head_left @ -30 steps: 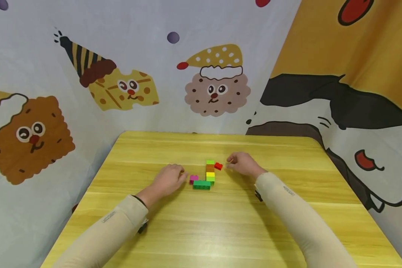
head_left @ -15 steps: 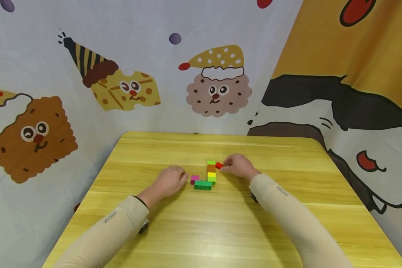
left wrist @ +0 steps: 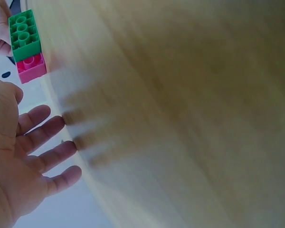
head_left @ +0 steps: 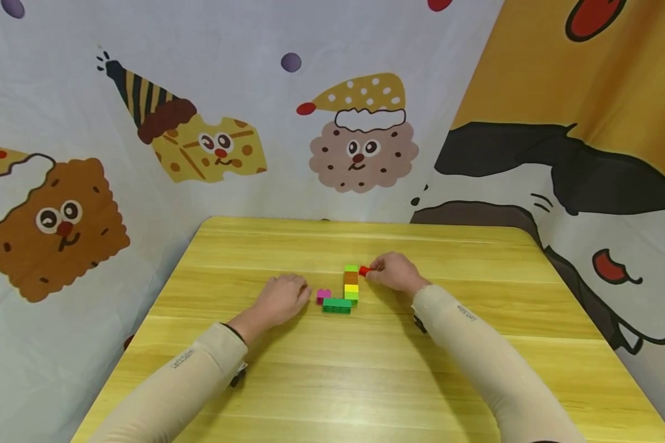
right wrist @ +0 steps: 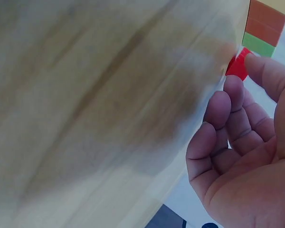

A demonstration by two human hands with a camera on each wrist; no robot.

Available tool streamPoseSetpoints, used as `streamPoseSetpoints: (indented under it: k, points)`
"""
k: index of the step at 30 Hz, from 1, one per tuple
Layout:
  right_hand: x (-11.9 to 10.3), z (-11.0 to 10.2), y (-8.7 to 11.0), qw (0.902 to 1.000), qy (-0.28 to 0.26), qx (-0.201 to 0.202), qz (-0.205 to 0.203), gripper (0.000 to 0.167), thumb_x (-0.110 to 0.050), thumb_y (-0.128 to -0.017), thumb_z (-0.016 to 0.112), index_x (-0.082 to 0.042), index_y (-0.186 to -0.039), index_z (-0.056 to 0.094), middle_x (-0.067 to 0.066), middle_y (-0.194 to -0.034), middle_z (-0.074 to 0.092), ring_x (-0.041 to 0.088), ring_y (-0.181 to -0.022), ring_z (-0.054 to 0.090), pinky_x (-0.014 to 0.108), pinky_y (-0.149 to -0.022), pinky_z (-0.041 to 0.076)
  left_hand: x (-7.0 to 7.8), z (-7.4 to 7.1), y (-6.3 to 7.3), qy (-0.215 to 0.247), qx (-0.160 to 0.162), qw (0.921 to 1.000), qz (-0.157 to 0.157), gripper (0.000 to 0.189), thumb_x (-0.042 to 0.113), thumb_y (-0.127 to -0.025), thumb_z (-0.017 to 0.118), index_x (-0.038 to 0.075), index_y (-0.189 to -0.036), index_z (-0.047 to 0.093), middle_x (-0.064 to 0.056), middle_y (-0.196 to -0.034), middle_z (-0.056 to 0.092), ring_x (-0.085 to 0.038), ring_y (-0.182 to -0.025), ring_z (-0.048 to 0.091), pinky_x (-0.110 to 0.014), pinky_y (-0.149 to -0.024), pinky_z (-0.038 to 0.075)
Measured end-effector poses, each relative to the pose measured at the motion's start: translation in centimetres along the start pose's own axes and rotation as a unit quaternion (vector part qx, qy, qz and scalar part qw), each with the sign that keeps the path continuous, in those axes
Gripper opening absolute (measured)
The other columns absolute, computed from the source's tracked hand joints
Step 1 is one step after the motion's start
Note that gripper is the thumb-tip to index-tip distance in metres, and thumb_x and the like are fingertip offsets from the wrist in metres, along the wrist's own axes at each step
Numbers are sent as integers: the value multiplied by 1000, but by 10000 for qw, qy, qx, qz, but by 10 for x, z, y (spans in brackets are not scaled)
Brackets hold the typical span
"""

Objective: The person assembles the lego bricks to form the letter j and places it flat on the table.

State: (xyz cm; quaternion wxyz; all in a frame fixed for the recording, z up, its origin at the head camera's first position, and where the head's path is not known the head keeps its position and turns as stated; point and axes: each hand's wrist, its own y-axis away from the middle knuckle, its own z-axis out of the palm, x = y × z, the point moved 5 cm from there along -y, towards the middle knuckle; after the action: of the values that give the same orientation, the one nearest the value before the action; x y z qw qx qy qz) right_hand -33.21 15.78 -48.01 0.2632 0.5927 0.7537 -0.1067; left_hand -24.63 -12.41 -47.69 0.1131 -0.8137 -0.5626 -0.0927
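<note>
My right hand (head_left: 396,272) pinches a small red toy brick (head_left: 364,270) between thumb and fingertips. In the right wrist view that red brick (right wrist: 238,67) sits close to a green block (right wrist: 259,44) at the end of a row. The row runs from a lime brick (head_left: 351,268) past a brown one (head_left: 351,278) to a yellow one (head_left: 351,288). At its near end lies a longer green brick (head_left: 337,306), with a pink brick (head_left: 324,296) adjoining on the left. My left hand (head_left: 279,300) rests left of the pink brick, fingers relaxed and holding nothing.
All the bricks are on a wooden table (head_left: 332,381) with light yellow grain. Behind its far edge hangs a cloth (head_left: 277,203) printed with cartoon figures.
My right hand has come left and taken hold of the red brick. That brick has shifted slightly at the row's far end. The left hand has stayed about where it was.
</note>
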Motion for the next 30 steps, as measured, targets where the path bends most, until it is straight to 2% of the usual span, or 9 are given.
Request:
streamPoseSetpoints:
  k: [7, 13, 16, 20, 23, 27, 30]
  points:
    - [-1, -6, -4, 9993, 230, 221, -179, 23, -29, -103, 72, -10, -114, 81, 8, -116, 80, 21, -97, 69, 43, -93, 58, 0, 1, 0, -58, 23, 10000, 30, 30, 33, -112, 54, 11, -110, 75, -7, -111, 77, -34, -110, 71, -59, -99, 53]
    - [-3, -8, -4, 9997, 9, 167, -153, 12, -25, -99, 79, -14, -103, 80, 3, -105, 78, 20, -91, 62, 38, -88, 55, -1, 1, 0, -42, 34, 10000, 34, 29, 32, -112, 54, 12, -111, 75, -6, -111, 77, -33, -111, 71, -58, -99, 52]
    - [-3, -8, -3, 9997, -89, 141, -162, 15, -26, -98, 80, -13, -106, 78, 5, -108, 77, 22, -94, 64, 39, -89, 56, -2, 0, 1, -27, 21, 10000, 26, 30, 32, -112, 53, 12, -113, 75, -7, -113, 77, -33, -113, 70, -57, -101, 52]
    - [-4, -7, -3, 9996, -286, -47, -51, 33, -30, -98, 80, -11, -126, 75, 11, -124, 76, 26, -110, 69, 44, -99, 58, -2, 1, 0, -34, 11, 10000, 33, 31, 33, -112, 52, 12, -113, 75, -7, -112, 77, -33, -113, 70, -57, -101, 52]
    - [-4, -5, -5, 9995, -234, -226, 10, 41, -31, -98, 81, -11, -134, 74, 11, -127, 76, 25, -110, 69, 44, -101, 57, -2, 1, 0, -39, 21, 10000, 33, 30, 32, -112, 53, 12, -113, 75, -7, -112, 77, -33, -112, 70, -57, -100, 52]
    - [-5, -3, -9, 9996, 13, -267, -54, 37, -29, -97, 82, -10, -128, 77, 9, -120, 78, 22, -101, 66, 42, -98, 57, -2, 1, 0, -15, 16, 10000, 4, 30, 33, -112, 54, 12, -114, 76, -6, -115, 77, -33, -114, 70, -56, -101, 52]
    - [-5, -4, -10, 9995, 64, -267, -149, 33, -27, -97, 82, -7, -123, 76, 10, -118, 77, 23, -100, 66, 41, -97, 57, -2, 1, 0, 1, 15, 10000, -16, 30, 32, -112, 54, 12, -115, 76, -7, -117, 77, -33, -115, 70, -56, -101, 52]
